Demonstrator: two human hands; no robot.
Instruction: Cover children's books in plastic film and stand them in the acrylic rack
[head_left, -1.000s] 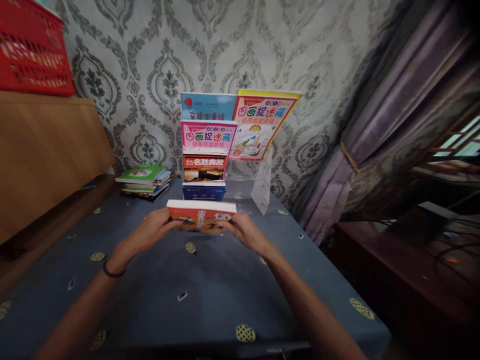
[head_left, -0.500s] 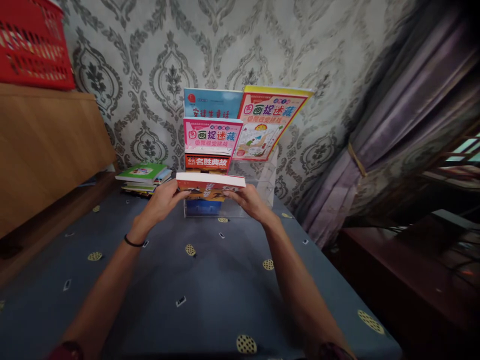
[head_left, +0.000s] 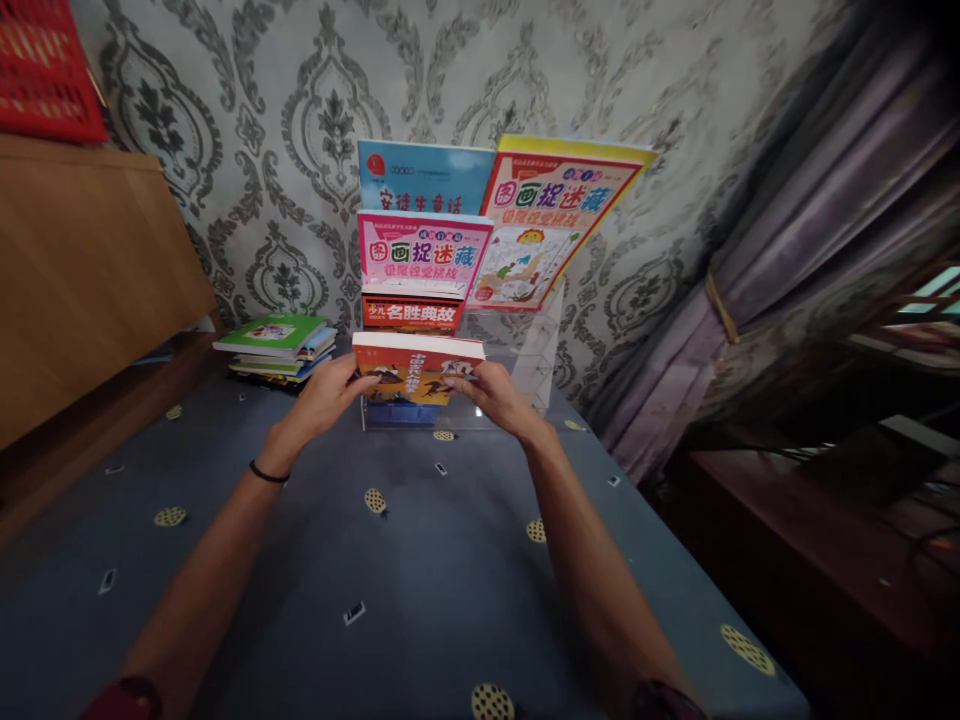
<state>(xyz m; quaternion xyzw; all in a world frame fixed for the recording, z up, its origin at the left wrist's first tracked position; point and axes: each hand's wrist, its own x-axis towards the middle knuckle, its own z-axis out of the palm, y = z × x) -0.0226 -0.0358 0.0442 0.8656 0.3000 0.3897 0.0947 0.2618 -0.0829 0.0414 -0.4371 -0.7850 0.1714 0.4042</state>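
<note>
Between my two hands is an orange-red book (head_left: pixel 409 372), its cover facing me and its white page edge on top. My left hand (head_left: pixel 330 395) is closed on its left side, thumb on the cover. Closed on the right side is my right hand (head_left: pixel 495 395), thumb also in front. The book is at the front tier of a clear acrylic stand (head_left: pixel 544 350); whether it rests there is hidden. Behind it the stand holds a red book (head_left: pixel 411 314), a pink book (head_left: pixel 424 250), a blue book (head_left: pixel 420 180) and a yellow-edged picture book (head_left: pixel 559 220).
A pile of books with a green one (head_left: pixel 274 335) on top lies left of the stand. The table wears a dark blue cloth (head_left: pixel 420 560). A wooden cabinet (head_left: pixel 90 270) with a red basket (head_left: pixel 49 75) stands at left, a purple curtain (head_left: pixel 675 380) at right.
The held book has tipped so that more of its front cover faces me, and it sits slightly lower against the stand. Both hands keep hold. The view has shifted a little.
</note>
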